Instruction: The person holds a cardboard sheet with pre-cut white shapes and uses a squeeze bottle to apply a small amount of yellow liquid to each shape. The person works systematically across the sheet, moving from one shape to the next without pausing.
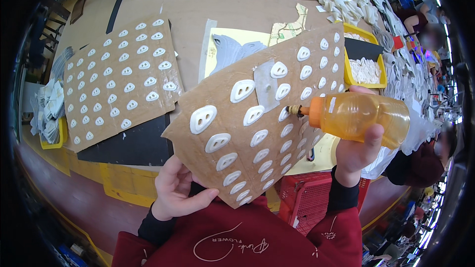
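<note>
My left hand (180, 188) pinches the near corner of a brown cardboard sheet (203, 153), thumb on top, and holds it tilted up off the table. Rows of white, rounded-triangle pieces (243, 90), each with two slots, sit on the sheet. A strip of clear tape (267, 86) lies across part of it. My right hand (358, 151) is wrapped round a clear squeeze bottle (366, 116) of amber liquid with an orange cap. Its dark nozzle (295, 111) points left and meets one of the white pieces. Whether liquid is coming out cannot be seen.
A second cardboard sheet (118, 76) with similar white pieces lies at the left, partly over a black board (128, 143). Grey cut pieces (230, 49) rest on yellow paper. Yellow bins (368, 71) of white parts stand at the right. A red crate (307, 200) is below the table edge.
</note>
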Motion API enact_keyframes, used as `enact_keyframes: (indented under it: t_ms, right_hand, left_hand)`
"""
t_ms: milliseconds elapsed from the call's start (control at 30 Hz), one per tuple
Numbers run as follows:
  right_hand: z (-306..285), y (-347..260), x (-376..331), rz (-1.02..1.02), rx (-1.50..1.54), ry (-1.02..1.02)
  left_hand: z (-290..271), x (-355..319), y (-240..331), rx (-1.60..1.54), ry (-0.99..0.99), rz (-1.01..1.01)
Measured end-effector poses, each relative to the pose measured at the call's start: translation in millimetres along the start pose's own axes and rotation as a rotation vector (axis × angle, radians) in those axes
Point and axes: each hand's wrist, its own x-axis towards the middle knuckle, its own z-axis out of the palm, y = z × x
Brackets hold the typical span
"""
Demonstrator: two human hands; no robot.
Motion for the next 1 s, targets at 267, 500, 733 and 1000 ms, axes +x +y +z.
enact_keyframes:
  t_ms: [267,500,733,1000]
  right_hand:
    - [-0.4,-8.6,1.1,0.016,-0.023,-0.064]
    - [0.1,-13.5,1.7,0.031,-0.036,-0.092]
    - [-0.9,-18.5,-1.6,0.097,-0.044,-0.177]
    - [0.6,-17.1,-6.4,0.124,-0.055,-0.177]
  left_hand:
    - [1.9,2.6,2.0,-0.033,0.0,0.001]
    - [2.5,4.9,4.6,-0.028,-0.003,-0.016]
    - [0.7,4.1,1.7,-0.015,-0.013,0.005]
    - [-3.4,2.0,-1.2,0.015,-0.007,-0.016]
